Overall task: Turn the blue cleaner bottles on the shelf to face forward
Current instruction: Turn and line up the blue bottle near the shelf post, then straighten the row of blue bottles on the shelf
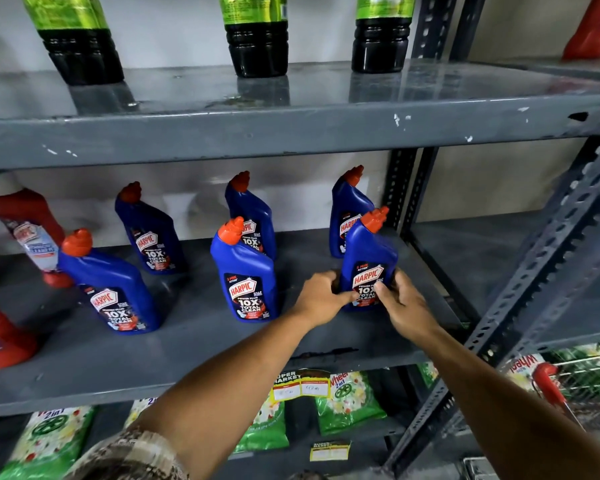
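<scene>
Both hands, left hand (pixel 321 296) and right hand (pixel 404 303), clasp the front-right Harpic bottle (pixel 369 258), seemingly finishing its turn; next probably release.

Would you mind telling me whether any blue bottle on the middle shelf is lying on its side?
No, all six blue bottles stand upright, including the front right bottle held between the left hand and right hand.

3 green-label dark btls (pixel 257 36) up top; detergent bags (pixel 349 400) below.
</scene>
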